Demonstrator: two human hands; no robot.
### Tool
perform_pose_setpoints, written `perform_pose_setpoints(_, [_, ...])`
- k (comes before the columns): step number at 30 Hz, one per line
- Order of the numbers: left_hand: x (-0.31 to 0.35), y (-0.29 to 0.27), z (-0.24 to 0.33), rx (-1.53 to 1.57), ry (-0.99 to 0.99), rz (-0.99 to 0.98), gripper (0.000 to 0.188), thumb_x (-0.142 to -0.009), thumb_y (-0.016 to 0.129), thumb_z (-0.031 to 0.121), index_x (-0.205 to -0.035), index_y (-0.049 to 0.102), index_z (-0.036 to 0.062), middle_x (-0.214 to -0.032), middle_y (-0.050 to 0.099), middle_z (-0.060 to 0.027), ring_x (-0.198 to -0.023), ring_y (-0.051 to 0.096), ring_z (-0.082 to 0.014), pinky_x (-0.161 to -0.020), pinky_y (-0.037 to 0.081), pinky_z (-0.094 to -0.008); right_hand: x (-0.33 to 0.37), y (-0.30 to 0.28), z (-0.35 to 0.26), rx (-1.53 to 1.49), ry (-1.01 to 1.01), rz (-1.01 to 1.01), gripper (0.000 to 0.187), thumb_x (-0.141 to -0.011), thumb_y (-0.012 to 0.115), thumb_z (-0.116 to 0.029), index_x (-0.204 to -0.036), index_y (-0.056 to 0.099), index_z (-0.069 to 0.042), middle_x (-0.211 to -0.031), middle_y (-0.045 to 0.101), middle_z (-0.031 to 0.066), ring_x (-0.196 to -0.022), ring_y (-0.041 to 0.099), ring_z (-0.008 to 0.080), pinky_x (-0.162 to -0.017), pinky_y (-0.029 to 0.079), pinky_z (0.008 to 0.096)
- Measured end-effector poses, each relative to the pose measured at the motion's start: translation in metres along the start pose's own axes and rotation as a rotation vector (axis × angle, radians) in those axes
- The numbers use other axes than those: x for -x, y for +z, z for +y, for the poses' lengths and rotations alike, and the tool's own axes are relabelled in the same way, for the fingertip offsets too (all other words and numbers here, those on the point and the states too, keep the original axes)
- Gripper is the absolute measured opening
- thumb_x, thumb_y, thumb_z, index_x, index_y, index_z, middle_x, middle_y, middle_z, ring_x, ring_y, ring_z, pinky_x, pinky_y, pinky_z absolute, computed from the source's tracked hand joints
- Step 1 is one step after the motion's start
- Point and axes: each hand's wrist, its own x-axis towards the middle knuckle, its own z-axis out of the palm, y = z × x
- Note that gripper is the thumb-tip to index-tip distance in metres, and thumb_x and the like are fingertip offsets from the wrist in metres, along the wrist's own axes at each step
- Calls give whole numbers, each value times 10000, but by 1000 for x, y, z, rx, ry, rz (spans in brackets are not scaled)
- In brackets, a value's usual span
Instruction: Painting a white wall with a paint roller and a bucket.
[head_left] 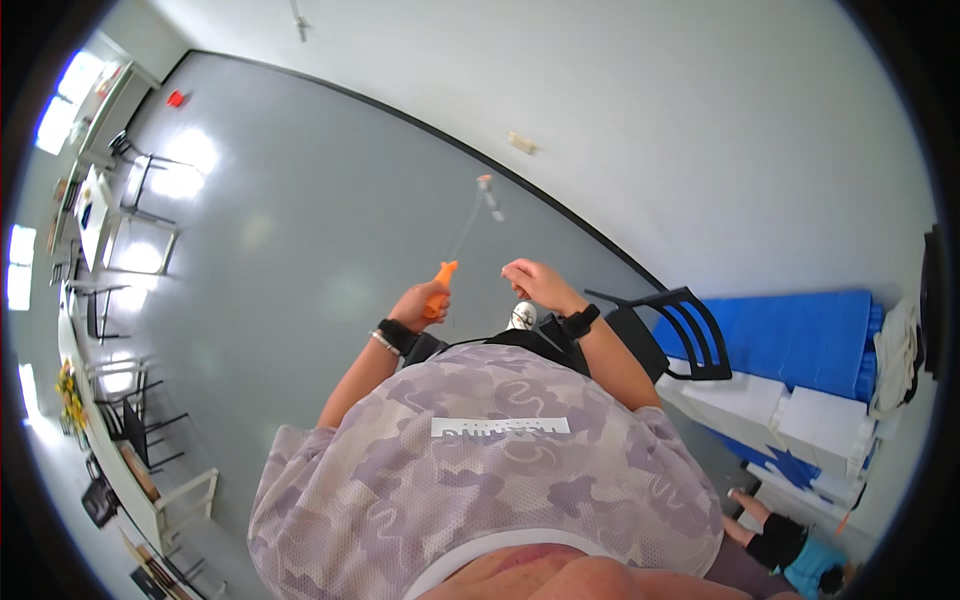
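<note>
My left hand is closed round an orange handle, held out in front of my body. From the handle's tip a thin pale rod or line runs up and away. Near its far end is a small blurred white-grey piece with an orange-pink top, seen against the floor; its kind is unclear. My right hand is raised to the right, apart from the handle. Its fingers are curled and pressed together, and whatever they may hold is too small to make out. Black bands sit on both wrists.
A black chair stands close on my right, beside blue mats and white blocks. Behind them a person in blue is visible. Tables and chairs line the left; a red object lies far left. A white wall rises ahead.
</note>
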Motion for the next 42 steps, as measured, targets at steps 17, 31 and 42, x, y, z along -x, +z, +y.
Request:
perform_pose_setpoints(17, [108, -144, 32, -265, 383, 59, 236, -796, 475, 281, -766, 490, 48, -603, 490, -8, -531, 485, -90, -510, 428, -220, -111, 137, -39, -1059, 647, -178, 97, -770, 512, -104, -779, 434, -46, -632, 474, 4, -480, 470, 71, -454, 422, 173])
perform_pose_setpoints(31, [137, -332, -84, 720, 316, 789, 47, -717, 505, 101, -710, 460, 88, -588, 482, -11, -495, 487, -101, -442, 437, -209, -230, 27, 2, -914, 738, -53, 105, -778, 491, -84, -730, 397, -88, -615, 438, 20, -484, 450, 72, -437, 414, 158])
perform_pose_setpoints(42, [99, -281, -22, 794, 410, 797, 54, -732, 506, 141, -744, 477, 97, -621, 495, 11, -539, 505, -98, -495, 453, -225, -301, -16, 15, -77, 743, 0, 170, -748, 513, -188, -709, 421, -51, -514, 410, 7, -409, 407, 105, -360, 334, 207])
